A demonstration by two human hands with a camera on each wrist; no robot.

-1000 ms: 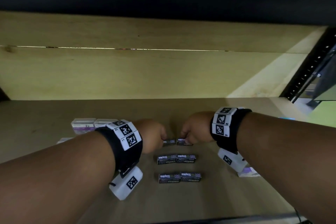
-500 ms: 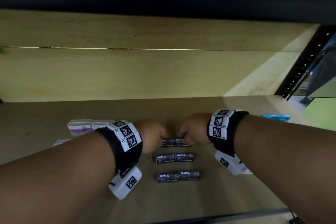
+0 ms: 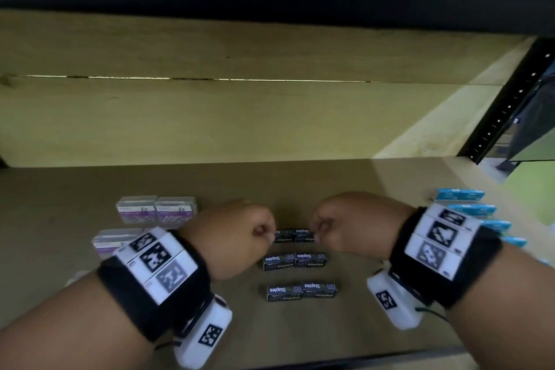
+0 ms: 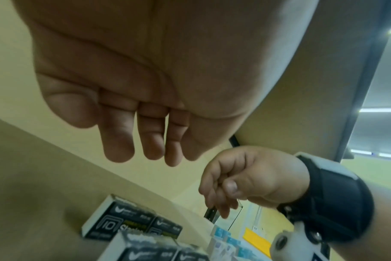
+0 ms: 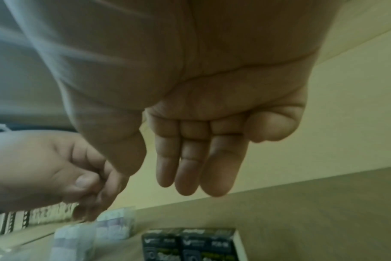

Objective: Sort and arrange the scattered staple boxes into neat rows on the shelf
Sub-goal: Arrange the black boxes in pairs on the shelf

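Now both hands hover over black staple boxes (image 3: 294, 236) on the shelf (image 3: 360, 189).
Left hand (image 3: 237, 234) and right hand (image 3: 348, 225) each show a loose, empty grip (fingers relaxed), flanking the rear pair.

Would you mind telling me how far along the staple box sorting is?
Done: black boxes sit in three paired rows, blue boxes line the right. In hand: left hand and right hand hover, empty, beside the back pair. Left: clear boxes look loosely grouped.

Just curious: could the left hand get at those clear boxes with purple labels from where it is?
Probably yes. The clear boxes lie just left of the left hand on the open shelf, nothing between.
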